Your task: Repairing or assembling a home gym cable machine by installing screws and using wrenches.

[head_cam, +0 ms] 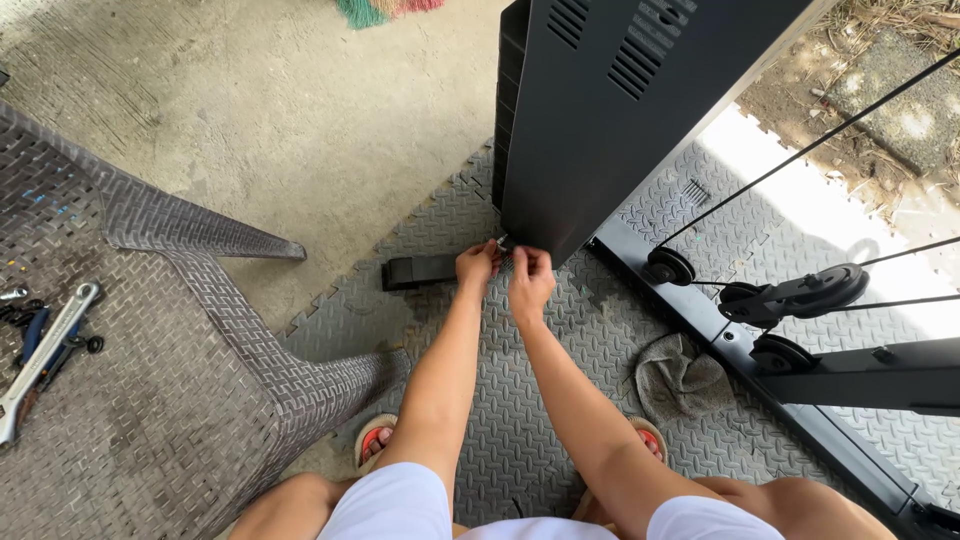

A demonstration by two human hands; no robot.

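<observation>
Left hand (477,266): pinched on small metal fastener (503,243), at tall black steel panel (610,110)'s near bottom corner.
Right hand (530,280): fingers closed just right of the fastener; what it grips, hidden.

Both hands, the left hand (477,266) and the right hand (530,280), are covering whatever small metal part is sitting between their fingertips at the bottom corner of the black panel (620,110), so its kind is staying too small to tell, and whether the fingers are pinching it is not showing. The panel is running off the top edge, and the machine frame (860,375) with its pulleys (800,292) is running off the right edge. The wrench (45,355) on the woven chair (170,400) is partly lying over blue-handled tools that are too small to make out.
</observation>
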